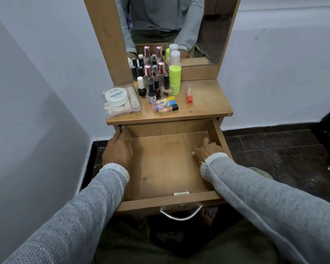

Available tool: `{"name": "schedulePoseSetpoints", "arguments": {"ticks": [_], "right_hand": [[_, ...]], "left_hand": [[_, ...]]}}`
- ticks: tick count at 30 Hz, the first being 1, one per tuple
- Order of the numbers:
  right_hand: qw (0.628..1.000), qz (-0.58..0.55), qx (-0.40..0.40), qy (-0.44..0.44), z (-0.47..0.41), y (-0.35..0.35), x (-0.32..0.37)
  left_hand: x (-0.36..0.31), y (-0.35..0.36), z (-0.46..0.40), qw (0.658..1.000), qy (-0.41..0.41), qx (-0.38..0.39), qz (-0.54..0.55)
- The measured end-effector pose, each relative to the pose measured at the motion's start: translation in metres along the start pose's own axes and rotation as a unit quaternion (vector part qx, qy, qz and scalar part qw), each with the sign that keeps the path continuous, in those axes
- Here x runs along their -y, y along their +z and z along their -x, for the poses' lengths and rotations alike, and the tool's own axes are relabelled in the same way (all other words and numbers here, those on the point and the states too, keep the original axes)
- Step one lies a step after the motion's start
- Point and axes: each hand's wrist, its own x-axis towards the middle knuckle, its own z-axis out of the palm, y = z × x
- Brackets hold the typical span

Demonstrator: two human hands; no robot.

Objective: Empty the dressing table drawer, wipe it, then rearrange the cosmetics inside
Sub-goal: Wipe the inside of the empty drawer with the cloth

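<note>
Basically, emptying looks nearly done: the drawer (166,164) is pulled out and almost bare, with the cosmetics (154,82) crowded on the desk (208,103) above. Your left hand (117,149) grips the drawer's left wall; your right hand (208,149) pinches a small blurred item in the right corner. Wiping and rearranging remain; no cloth is visible.

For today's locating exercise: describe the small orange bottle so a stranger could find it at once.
Start at the dressing table top below the mirror. Right of the crowded bottle cluster, the small orange bottle lies alone on bare wood. It is the only orange one, apart from all others.
</note>
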Motion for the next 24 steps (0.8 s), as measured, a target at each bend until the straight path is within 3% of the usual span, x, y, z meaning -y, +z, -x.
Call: {"name": "schedulePoseSetpoints", "arguments": {"ticks": [7,13,20,24], "right_hand": [[0.991,0.116,-0.016,-0.066,-0.009,-0.021,0.000],[0.991,0.063,-0.043,-0.107,-0.018,-0.022,0.029],[0.975,0.064,-0.062,-0.205,-0.015,-0.010,0.103],[0.962,0.011,-0.087,-0.260,-0.017,-0.002,0.153]], "left_hand": [[-0.007,-0.012,0.009,0.995,0.022,-0.029,0.088],[-0.001,-0.007,0.010,0.983,-0.017,-0.045,0.179],[0.005,-0.002,0.007,0.979,-0.023,-0.039,0.197],[0.004,-0.004,0.008,0.981,-0.023,-0.035,0.188]]}}
